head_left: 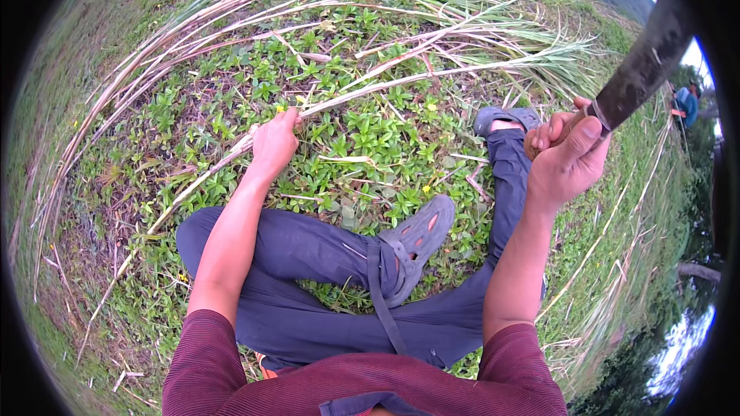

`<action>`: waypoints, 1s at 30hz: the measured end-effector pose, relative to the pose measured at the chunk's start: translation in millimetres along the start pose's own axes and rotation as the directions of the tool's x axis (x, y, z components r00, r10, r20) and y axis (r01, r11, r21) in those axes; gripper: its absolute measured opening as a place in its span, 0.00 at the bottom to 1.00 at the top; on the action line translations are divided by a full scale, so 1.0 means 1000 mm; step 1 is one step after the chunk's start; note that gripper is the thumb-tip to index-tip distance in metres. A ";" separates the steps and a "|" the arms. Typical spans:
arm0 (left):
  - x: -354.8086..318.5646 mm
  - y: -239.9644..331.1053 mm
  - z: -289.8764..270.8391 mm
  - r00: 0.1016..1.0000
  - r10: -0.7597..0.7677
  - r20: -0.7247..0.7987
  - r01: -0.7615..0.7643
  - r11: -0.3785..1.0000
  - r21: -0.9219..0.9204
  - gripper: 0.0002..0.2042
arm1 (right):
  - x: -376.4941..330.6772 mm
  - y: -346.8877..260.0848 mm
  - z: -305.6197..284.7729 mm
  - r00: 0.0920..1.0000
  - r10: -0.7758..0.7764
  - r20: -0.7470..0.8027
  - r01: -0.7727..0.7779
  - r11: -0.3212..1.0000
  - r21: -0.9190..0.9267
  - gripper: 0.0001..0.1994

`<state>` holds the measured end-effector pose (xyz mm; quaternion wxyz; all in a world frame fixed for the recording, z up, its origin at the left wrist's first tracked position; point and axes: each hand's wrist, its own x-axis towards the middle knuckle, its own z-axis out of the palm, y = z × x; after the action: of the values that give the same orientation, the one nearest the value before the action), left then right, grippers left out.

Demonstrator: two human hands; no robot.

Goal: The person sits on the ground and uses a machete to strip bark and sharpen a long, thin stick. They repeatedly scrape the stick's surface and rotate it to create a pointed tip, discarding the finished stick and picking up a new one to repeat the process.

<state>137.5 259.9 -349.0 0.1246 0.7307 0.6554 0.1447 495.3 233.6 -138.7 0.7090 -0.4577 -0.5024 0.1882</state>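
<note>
My left hand [275,141] is closed around a long pale grass stalk [193,185], which runs from the lower left up to a leafy green end at the upper right. Raised on the right, my right hand [569,156] grips the handle of a machete [644,65]. Its broad dark blade points up and to the right, apart from the stalk, and its tip meets the dark rim of the view. Most of the handle is hidden by my fingers.
Several more cut stalks [231,8] lie in an arc on the far ground. My crossed legs [308,323] and grey clogs [418,246] rest on low leafy plants. Another person in blue [684,104] is at the far right. Loose stalks [609,223] lie to my right.
</note>
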 end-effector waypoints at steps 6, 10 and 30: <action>0.008 0.005 0.006 0.999 0.037 -0.035 -0.035 0.998 0.049 0.06 | -0.056 0.062 -0.034 0.982 0.165 0.088 -0.109 0.889 -0.444 0.17; 0.016 0.015 0.011 0.999 0.023 0.048 -0.026 0.998 0.053 0.08 | -0.096 0.142 -0.075 0.847 0.507 0.163 -0.180 0.560 -0.809 0.18; 0.025 0.018 0.011 0.966 -0.068 0.251 0.028 0.987 0.159 0.08 | -0.102 0.226 -0.070 0.535 0.838 0.108 -0.152 0.221 -0.963 0.25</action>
<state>160.3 283.0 -351.4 0.1550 0.7346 0.6605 -0.0048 557.6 242.7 -388.5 0.0324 -0.8035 -0.5276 0.2737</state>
